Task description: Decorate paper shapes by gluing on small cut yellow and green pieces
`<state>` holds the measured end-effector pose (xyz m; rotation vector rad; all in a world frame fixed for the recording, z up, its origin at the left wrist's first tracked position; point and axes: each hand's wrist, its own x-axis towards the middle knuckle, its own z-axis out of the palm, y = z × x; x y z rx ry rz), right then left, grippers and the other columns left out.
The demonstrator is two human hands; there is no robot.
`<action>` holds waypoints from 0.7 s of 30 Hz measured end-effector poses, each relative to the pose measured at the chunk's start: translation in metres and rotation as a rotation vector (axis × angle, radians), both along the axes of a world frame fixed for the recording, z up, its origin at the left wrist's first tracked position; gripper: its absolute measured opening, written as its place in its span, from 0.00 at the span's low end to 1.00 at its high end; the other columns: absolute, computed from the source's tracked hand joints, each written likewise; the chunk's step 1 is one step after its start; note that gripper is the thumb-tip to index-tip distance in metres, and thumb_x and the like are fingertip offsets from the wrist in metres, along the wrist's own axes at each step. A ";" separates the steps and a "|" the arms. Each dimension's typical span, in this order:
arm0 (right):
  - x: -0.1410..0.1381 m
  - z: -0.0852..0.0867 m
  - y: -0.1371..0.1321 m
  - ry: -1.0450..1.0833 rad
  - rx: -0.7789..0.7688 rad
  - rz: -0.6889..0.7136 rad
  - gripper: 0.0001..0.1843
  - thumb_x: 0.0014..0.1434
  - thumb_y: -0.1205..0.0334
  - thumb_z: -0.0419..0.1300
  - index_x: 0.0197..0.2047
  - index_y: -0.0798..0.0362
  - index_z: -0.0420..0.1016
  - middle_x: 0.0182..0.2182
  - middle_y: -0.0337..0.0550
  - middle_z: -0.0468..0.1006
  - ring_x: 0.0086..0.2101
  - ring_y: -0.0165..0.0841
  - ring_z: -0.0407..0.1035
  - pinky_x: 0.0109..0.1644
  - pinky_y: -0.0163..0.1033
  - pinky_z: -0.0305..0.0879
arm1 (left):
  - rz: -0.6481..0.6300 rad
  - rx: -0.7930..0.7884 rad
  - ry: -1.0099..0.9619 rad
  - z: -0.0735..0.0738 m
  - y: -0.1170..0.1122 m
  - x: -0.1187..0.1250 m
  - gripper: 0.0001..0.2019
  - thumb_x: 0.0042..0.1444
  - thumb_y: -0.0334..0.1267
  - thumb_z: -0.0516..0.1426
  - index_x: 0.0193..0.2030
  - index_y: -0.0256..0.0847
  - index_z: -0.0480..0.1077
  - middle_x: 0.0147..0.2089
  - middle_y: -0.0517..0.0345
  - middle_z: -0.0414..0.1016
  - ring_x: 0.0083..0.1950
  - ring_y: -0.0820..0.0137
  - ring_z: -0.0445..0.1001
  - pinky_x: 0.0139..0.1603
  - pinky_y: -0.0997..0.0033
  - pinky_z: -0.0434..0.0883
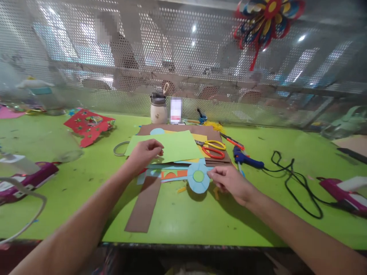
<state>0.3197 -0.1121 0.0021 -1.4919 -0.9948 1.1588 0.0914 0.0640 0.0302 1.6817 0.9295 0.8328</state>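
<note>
My left hand [145,153] rests with curled fingers on the near edge of a light green paper sheet [172,146], which lies on a stack of coloured sheets. My right hand [229,179] pinches the right edge of a light blue paper flower [198,177] with a green centre and holds it just above the table. A long brown paper strip [145,206] lies below the stack, running toward the table's front edge.
Yellow and red scissors [213,149] lie right of the stack. A blue glue gun [246,158] with a black cord [298,183] sits further right. A cream bottle [158,109] stands behind. Red cut paper [87,124] lies far left. Pink tools sit at both edges.
</note>
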 end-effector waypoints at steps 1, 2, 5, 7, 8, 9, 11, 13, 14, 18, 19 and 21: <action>0.000 0.001 0.001 -0.005 -0.001 -0.006 0.23 0.45 0.42 0.70 0.23 0.54 0.70 0.12 0.27 0.60 0.15 0.21 0.46 0.20 0.32 0.39 | -0.005 0.005 0.019 -0.001 0.002 0.000 0.06 0.44 0.37 0.64 0.29 0.39 0.74 0.25 0.60 0.76 0.31 0.68 0.73 0.36 0.68 0.68; 0.000 0.001 0.001 -0.010 0.000 -0.011 0.23 0.45 0.43 0.70 0.23 0.54 0.70 0.12 0.27 0.60 0.15 0.21 0.46 0.20 0.32 0.39 | -0.021 0.003 0.036 -0.003 0.001 0.000 0.07 0.43 0.37 0.65 0.30 0.39 0.75 0.25 0.60 0.76 0.31 0.67 0.73 0.36 0.68 0.68; -0.002 0.004 0.003 -0.016 0.017 -0.022 0.23 0.45 0.43 0.69 0.22 0.54 0.69 0.12 0.26 0.59 0.15 0.21 0.45 0.20 0.32 0.39 | -0.123 -0.042 0.067 -0.005 -0.008 0.005 0.09 0.44 0.39 0.66 0.32 0.37 0.78 0.27 0.56 0.79 0.30 0.68 0.73 0.35 0.68 0.69; -0.005 0.005 0.006 -0.017 0.035 -0.026 0.23 0.45 0.42 0.69 0.23 0.53 0.68 0.13 0.27 0.60 0.15 0.21 0.46 0.20 0.32 0.39 | -0.203 -0.091 0.067 -0.005 -0.018 0.009 0.11 0.47 0.42 0.66 0.33 0.36 0.79 0.29 0.53 0.80 0.29 0.69 0.73 0.35 0.68 0.69; -0.006 0.006 0.007 -0.016 0.044 -0.026 0.23 0.45 0.42 0.68 0.23 0.53 0.68 0.13 0.27 0.60 0.15 0.21 0.46 0.20 0.32 0.39 | -0.236 -0.118 0.058 -0.003 -0.023 0.011 0.12 0.48 0.43 0.66 0.34 0.35 0.79 0.31 0.52 0.81 0.30 0.69 0.73 0.35 0.68 0.69; -0.007 0.007 0.008 -0.014 0.051 -0.023 0.24 0.45 0.41 0.68 0.23 0.53 0.68 0.13 0.28 0.60 0.16 0.21 0.47 0.20 0.32 0.39 | -0.264 -0.148 0.044 -0.002 -0.028 0.012 0.13 0.50 0.45 0.65 0.36 0.35 0.79 0.32 0.51 0.81 0.31 0.69 0.74 0.36 0.68 0.69; -0.010 0.009 0.012 -0.011 0.056 -0.010 0.24 0.44 0.41 0.68 0.22 0.52 0.67 0.14 0.28 0.60 0.16 0.22 0.47 0.20 0.32 0.40 | -0.306 -0.212 0.005 0.000 -0.034 0.015 0.16 0.52 0.46 0.65 0.41 0.36 0.78 0.35 0.51 0.81 0.34 0.68 0.75 0.38 0.67 0.70; -0.013 0.011 0.016 -0.018 0.056 0.007 0.24 0.44 0.41 0.68 0.22 0.52 0.66 0.14 0.28 0.60 0.16 0.22 0.48 0.20 0.32 0.41 | -0.345 -0.283 -0.033 0.001 -0.039 0.016 0.18 0.52 0.46 0.65 0.46 0.36 0.76 0.36 0.51 0.81 0.36 0.67 0.76 0.38 0.67 0.70; -0.015 0.012 0.018 -0.027 0.056 0.016 0.23 0.45 0.41 0.67 0.22 0.52 0.66 0.14 0.28 0.60 0.16 0.22 0.48 0.20 0.32 0.41 | -0.360 -0.314 -0.048 0.000 -0.040 0.017 0.18 0.51 0.45 0.65 0.46 0.37 0.76 0.36 0.52 0.80 0.35 0.67 0.76 0.37 0.67 0.70; -0.019 0.014 0.025 -0.113 0.072 0.055 0.22 0.49 0.42 0.63 0.22 0.52 0.66 0.15 0.30 0.62 0.16 0.23 0.50 0.20 0.33 0.45 | -0.355 -0.384 -0.087 -0.009 -0.041 0.019 0.17 0.47 0.40 0.68 0.43 0.37 0.75 0.30 0.57 0.78 0.28 0.72 0.72 0.31 0.70 0.67; -0.017 0.014 0.025 -0.150 0.081 0.060 0.21 0.51 0.42 0.61 0.23 0.52 0.66 0.15 0.31 0.64 0.16 0.24 0.51 0.20 0.33 0.46 | -0.343 -0.391 -0.093 -0.011 -0.040 0.019 0.17 0.46 0.39 0.68 0.43 0.37 0.75 0.29 0.58 0.77 0.27 0.72 0.71 0.30 0.71 0.65; -0.009 0.013 0.024 -0.250 0.102 0.055 0.20 0.55 0.44 0.58 0.26 0.53 0.70 0.17 0.34 0.67 0.17 0.25 0.54 0.21 0.34 0.50 | -0.321 -0.401 -0.103 -0.014 -0.040 0.019 0.16 0.47 0.38 0.67 0.42 0.36 0.75 0.29 0.58 0.76 0.26 0.73 0.69 0.29 0.72 0.64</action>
